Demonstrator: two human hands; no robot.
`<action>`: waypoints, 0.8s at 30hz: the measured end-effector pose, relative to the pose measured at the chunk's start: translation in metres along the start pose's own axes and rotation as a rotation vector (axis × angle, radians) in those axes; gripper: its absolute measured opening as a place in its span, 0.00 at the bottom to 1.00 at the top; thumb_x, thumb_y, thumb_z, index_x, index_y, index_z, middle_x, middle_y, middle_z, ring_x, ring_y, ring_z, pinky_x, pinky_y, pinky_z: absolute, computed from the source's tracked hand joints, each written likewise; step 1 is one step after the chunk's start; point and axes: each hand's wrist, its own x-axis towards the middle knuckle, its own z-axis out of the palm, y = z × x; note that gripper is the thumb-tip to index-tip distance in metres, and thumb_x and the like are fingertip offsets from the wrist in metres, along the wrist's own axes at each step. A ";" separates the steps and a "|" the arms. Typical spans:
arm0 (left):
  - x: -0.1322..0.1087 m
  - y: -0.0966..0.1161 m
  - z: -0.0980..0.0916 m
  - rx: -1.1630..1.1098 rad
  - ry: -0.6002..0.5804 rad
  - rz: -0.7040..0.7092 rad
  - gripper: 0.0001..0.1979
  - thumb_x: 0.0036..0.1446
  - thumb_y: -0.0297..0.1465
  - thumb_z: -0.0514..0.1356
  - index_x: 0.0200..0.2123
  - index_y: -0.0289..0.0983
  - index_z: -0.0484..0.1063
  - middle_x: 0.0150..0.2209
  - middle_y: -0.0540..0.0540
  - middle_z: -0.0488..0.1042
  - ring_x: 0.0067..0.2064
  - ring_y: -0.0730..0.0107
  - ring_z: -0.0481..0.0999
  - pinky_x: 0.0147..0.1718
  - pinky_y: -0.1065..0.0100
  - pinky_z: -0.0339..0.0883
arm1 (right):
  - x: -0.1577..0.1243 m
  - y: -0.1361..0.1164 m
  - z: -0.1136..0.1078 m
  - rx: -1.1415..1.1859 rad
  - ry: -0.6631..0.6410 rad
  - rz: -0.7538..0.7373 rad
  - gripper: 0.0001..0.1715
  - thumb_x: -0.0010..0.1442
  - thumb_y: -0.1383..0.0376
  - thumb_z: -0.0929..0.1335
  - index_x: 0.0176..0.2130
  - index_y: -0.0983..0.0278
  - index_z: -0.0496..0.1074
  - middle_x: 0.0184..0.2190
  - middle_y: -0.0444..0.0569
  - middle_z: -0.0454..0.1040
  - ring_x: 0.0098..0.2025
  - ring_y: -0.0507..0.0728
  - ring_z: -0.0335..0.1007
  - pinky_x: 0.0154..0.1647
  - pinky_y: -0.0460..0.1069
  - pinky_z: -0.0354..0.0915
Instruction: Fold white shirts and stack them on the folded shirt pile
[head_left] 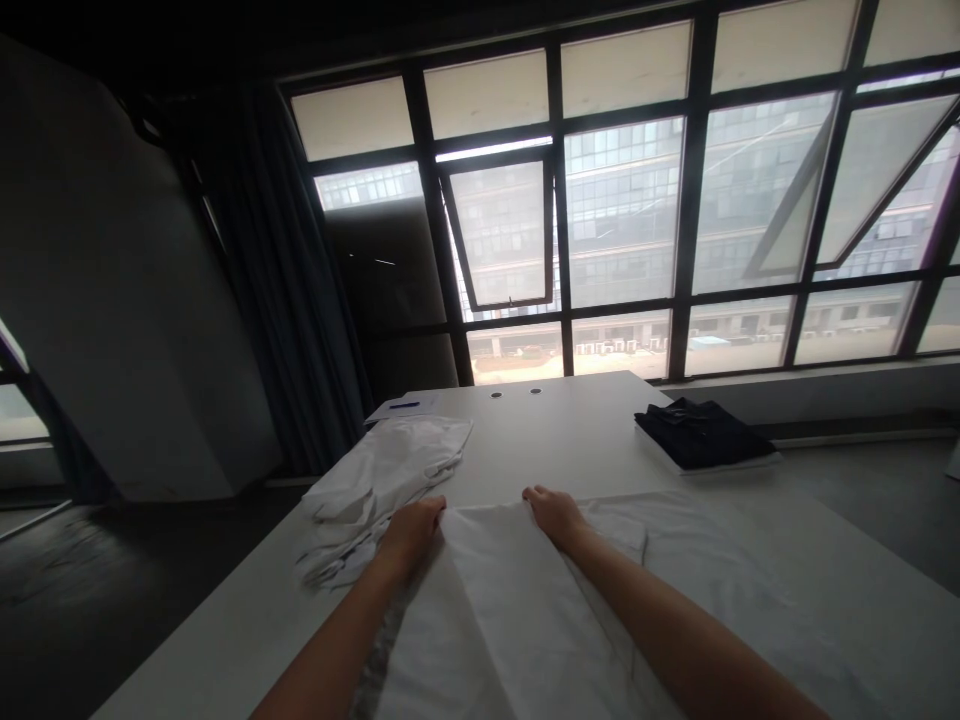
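Note:
A white garment [495, 600] lies spread flat on the white table [570, 430] in front of me. My left hand [411, 530] rests on its far left corner with the fingers curled down over the cloth's edge. My right hand [553, 512] lies on the far edge a little to the right, fingers bent and pressing the fabric. Both forearms reach forward over the garment.
A heap of crumpled white cloth [382, 480] lies at the left of the table. A folded dark garment [701, 432] sits at the far right. A paper with a blue pen [405, 405] lies at the far left. Large windows [622, 210] stand behind.

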 end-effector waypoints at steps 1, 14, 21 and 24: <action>0.002 0.001 0.000 0.011 0.004 -0.001 0.07 0.61 0.27 0.57 0.33 0.42 0.74 0.36 0.41 0.78 0.43 0.54 0.78 0.45 0.64 0.62 | -0.002 0.001 0.001 0.006 0.004 -0.002 0.18 0.70 0.66 0.58 0.52 0.60 0.72 0.47 0.54 0.78 0.46 0.59 0.76 0.45 0.51 0.63; 0.009 -0.002 0.001 0.217 -0.069 -0.036 0.13 0.63 0.23 0.51 0.40 0.40 0.74 0.44 0.40 0.78 0.45 0.55 0.78 0.46 0.62 0.64 | 0.029 0.007 0.016 0.024 -0.005 0.183 0.14 0.65 0.65 0.62 0.44 0.59 0.76 0.43 0.55 0.81 0.44 0.62 0.77 0.40 0.51 0.62; 0.022 -0.005 0.006 0.189 -0.026 -0.140 0.11 0.60 0.23 0.53 0.38 0.38 0.76 0.43 0.42 0.79 0.48 0.58 0.77 0.46 0.66 0.64 | 0.020 0.009 0.028 0.077 0.088 0.197 0.12 0.67 0.61 0.63 0.49 0.58 0.70 0.41 0.54 0.81 0.42 0.60 0.76 0.40 0.50 0.60; 0.026 -0.011 0.010 0.151 -0.009 -0.240 0.07 0.57 0.25 0.57 0.34 0.37 0.76 0.39 0.42 0.80 0.45 0.57 0.79 0.43 0.66 0.65 | 0.015 0.015 0.030 0.130 0.139 0.168 0.11 0.67 0.59 0.63 0.45 0.59 0.71 0.38 0.52 0.80 0.40 0.59 0.75 0.39 0.50 0.59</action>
